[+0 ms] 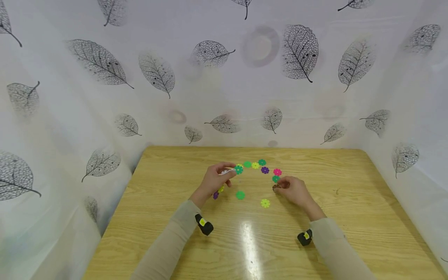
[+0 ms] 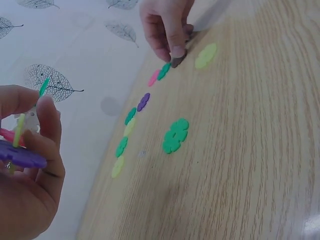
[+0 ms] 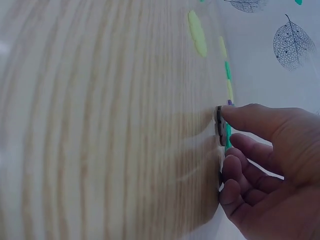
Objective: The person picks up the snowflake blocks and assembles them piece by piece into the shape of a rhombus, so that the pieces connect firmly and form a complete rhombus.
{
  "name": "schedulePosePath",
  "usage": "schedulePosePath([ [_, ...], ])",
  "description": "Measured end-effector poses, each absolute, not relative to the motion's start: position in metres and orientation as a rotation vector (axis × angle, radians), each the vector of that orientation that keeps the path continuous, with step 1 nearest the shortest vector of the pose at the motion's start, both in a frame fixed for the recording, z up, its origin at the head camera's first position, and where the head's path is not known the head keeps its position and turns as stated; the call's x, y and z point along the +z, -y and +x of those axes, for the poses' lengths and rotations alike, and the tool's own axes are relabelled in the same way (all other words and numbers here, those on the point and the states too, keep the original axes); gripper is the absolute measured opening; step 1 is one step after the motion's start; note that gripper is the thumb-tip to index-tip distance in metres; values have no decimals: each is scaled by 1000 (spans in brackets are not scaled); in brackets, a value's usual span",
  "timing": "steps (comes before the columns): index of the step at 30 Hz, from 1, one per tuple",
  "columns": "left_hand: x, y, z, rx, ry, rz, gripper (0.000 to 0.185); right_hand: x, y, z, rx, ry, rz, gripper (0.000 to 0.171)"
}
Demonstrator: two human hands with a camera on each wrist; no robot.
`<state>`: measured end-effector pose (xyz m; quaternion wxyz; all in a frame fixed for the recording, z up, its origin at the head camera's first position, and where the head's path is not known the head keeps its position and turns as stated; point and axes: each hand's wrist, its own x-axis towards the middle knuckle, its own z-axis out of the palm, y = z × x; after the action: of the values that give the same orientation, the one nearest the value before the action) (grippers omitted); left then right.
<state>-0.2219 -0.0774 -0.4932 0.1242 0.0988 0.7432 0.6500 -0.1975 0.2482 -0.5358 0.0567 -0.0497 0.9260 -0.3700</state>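
Flat flower-shaped plastic discs lie in an arc on the wooden table. My left hand is lifted at the arc's left end and grips a small cluster of joined discs: purple, yellow, pink, white and green. At the arc's right end my right hand pinches a brown disc, which stands on edge against the tabletop, next to a green disc. A loose green disc and a yellow-green one lie flat between the hands.
A leaf-printed white curtain closes off the table at the back and on both sides. The near half of the table holds only my forearms and the wrist cameras. A glare streak sits at front centre.
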Motion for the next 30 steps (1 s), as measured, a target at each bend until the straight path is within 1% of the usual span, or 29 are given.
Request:
schedulePosePath([
  [13,-494,78,-222,1917,-2131,299,32,-539,-247,-197,-1069,-2827,-164,30],
  [24,-495,78,-223,1918,-2141,299,32,-538,-246,-197,-1147,-2789,-216,18],
  [30,-495,76,-223,1942,-2138,314,31,-536,-244,-197,-1216,-2746,-226,15],
])
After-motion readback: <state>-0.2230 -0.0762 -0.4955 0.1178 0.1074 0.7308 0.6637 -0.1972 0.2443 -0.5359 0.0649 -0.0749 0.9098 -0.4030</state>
